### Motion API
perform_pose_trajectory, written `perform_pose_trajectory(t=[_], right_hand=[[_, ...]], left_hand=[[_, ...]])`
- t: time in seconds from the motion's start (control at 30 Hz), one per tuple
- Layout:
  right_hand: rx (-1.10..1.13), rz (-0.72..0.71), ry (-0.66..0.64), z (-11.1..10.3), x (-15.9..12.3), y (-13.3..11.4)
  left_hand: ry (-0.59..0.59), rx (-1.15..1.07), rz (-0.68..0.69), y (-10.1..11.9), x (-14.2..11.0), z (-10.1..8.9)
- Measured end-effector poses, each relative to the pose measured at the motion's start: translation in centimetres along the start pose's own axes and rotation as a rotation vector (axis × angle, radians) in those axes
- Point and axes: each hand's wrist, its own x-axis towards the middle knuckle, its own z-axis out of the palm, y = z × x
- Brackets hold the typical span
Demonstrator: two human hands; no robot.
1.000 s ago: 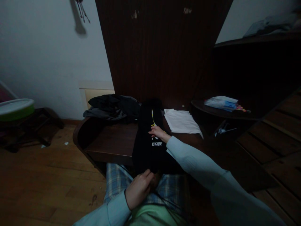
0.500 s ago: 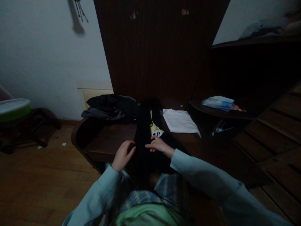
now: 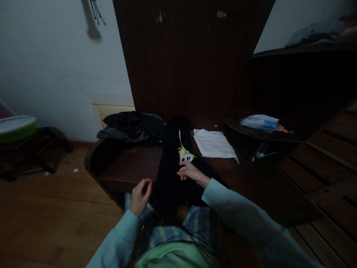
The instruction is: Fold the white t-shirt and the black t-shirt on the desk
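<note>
A black garment (image 3: 173, 163) with a yellow and white print lies lengthwise on the dark wooden table (image 3: 128, 165), its near end hanging toward my lap. My right hand (image 3: 189, 172) rests on the garment just below the print, fingers bent and pinching the cloth. My left hand (image 3: 141, 195) is at the garment's left edge near the table's front, fingers curled in a loose pinch; what it holds is too dark to make out. Plaid trousers cover my legs below.
A heap of dark clothes (image 3: 131, 126) lies at the table's back left. A folded white garment (image 3: 213, 143) lies at the back right. A side shelf (image 3: 251, 132) holds a blue and white packet (image 3: 260, 122). A green-rimmed basin (image 3: 16, 128) stands on a stool at left.
My left hand rose from my lap to the garment's left edge, then drew back toward me. My right hand slid nearer along the garment, uncovering the yellow print.
</note>
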Motion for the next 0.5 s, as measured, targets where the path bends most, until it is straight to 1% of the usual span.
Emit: perform_pose_trajectory(t=[0.03,0.1,0.17,0.23,0.3,0.37,0.5], right_hand=[[-0.002,-0.006,-0.007,0.0,0.0,0.0],[-0.01,-0.005,-0.006,0.0,0.1,0.0],[-0.021,0.0,-0.005,0.0,0.1,-0.1],[-0.026,0.0,-0.009,0.0,0.1,-0.1],[-0.023,-0.002,-0.013,0.0,0.1,-0.1],[-0.016,0.001,-0.008,0.1,0.0,-0.2],[-0.022,0.015,0.014,0.2,-0.2,-0.6]], left_hand=[[-0.025,-0.001,-0.053,-0.2,-0.9,-0.1],[-0.152,-0.014,-0.186,-0.5,-2.2,0.2],[-0.301,-0.079,-0.322,-0.8,-2.9,0.9],[-0.386,-0.195,-0.437,-1.1,-3.0,1.8],[-0.4,-0.311,-0.528,-1.4,-2.8,2.8],[-0.391,-0.402,-0.585,-1.8,-2.6,3.4],[-0.399,-0.48,-0.698,-2.3,-2.8,3.6]])
